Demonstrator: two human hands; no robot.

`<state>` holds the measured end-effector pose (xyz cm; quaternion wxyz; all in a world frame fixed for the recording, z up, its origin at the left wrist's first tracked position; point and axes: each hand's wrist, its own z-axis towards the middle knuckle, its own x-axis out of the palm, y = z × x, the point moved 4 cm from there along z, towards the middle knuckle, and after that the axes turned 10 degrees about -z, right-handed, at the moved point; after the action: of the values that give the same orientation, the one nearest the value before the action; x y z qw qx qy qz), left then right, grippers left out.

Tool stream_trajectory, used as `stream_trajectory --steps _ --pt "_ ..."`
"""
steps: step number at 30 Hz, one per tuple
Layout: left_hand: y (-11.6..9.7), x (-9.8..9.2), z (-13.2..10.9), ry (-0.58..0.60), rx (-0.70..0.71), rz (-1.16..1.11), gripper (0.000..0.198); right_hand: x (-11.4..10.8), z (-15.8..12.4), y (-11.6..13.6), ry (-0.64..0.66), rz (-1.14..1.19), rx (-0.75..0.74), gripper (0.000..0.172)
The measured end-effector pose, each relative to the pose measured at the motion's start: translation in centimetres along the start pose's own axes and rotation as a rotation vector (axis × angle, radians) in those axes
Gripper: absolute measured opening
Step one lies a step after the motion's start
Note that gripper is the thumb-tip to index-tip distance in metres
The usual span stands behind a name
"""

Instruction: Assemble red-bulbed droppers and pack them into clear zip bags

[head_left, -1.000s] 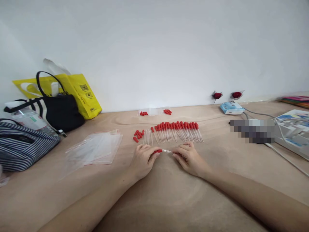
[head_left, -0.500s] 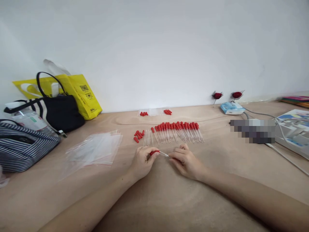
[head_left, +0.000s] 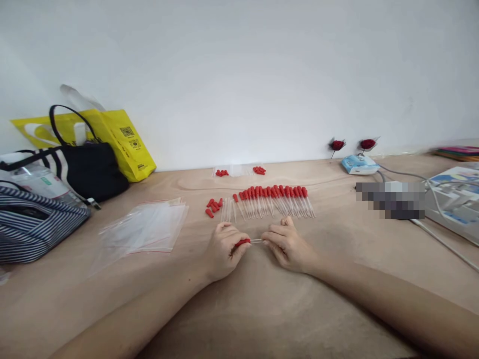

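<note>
Between my two hands a dropper lies level, just above the tabletop. Its red rubber bulb (head_left: 243, 242) is pinched by the thumb and fingers of my left hand (head_left: 223, 252). My right hand (head_left: 285, 247) is closed on the far end of the clear glass tube (head_left: 256, 241), and its fingertips hide the tip. Beyond the hands runs a row of droppers with red bulbs (head_left: 275, 202). At the row's left end lie several bare glass tubes (head_left: 227, 210) and a small pile of loose red bulbs (head_left: 214, 206).
Clear zip bags (head_left: 149, 227) lie on the left, before a striped bag (head_left: 41, 224), a black bag (head_left: 93, 169) and a yellow bag (head_left: 130, 144). Bagged red bulbs (head_left: 259, 170) rest by the wall. At right are a blue tissue pack (head_left: 359, 164) and cables (head_left: 445, 244).
My left hand has turned, so the dropper has swung from slanting to nearly level. My right fingertips have closed over the tube's tip. The view has shifted slightly.
</note>
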<state>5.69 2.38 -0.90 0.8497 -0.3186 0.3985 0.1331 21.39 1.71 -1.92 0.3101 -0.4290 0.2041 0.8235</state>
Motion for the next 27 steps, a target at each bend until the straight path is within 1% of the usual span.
stream_trajectory --steps 8,11,14,16,17,19,21,23,24,25,27 --pt "0.2 0.3 0.2 0.047 -0.016 0.006 0.018 0.6 0.1 0.2 0.025 0.025 0.006 0.026" --pt "0.5 0.0 0.5 0.047 -0.026 0.021 0.017 0.2 0.4 0.2 0.042 -0.006 0.026 0.026" --pt "0.8 -0.4 0.7 0.055 -0.028 0.060 0.018 -0.5 0.6 0.3 0.056 -0.079 0.040 0.021" --pt "1.0 -0.8 0.7 0.039 -0.013 0.075 0.017 -0.7 0.6 0.3 0.084 -0.108 0.036 0.018" --pt "1.2 -1.1 0.7 0.012 -0.010 0.082 0.016 -0.6 0.6 0.3 0.102 -0.107 0.042 0.017" --pt "2.0 -2.0 0.6 -0.093 -0.044 0.100 0.019 -0.4 0.9 -0.1 0.126 -0.066 0.100 0.016" --pt "3.4 -3.2 0.4 -0.252 -0.144 0.125 0.026 0.2 1.6 -1.1 0.119 0.021 0.240 0.016" --pt "5.1 -4.3 0.0 -0.406 -0.279 0.157 0.025 1.0 2.8 -2.3 0.087 0.106 0.416 0.017" --pt "6.0 -4.7 -0.2 -0.461 -0.350 0.178 0.023 1.5 3.5 -2.8 0.061 0.124 0.500 0.019" --pt "6.9 -4.9 -0.4 -0.495 -0.424 0.197 0.021 1.9 4.3 -3.1 0.045 0.124 0.561 0.020" --pt "8.4 -4.9 -0.8 -0.502 -0.554 0.212 0.021 2.9 6.2 -3.3 0.055 0.086 0.626 0.020"
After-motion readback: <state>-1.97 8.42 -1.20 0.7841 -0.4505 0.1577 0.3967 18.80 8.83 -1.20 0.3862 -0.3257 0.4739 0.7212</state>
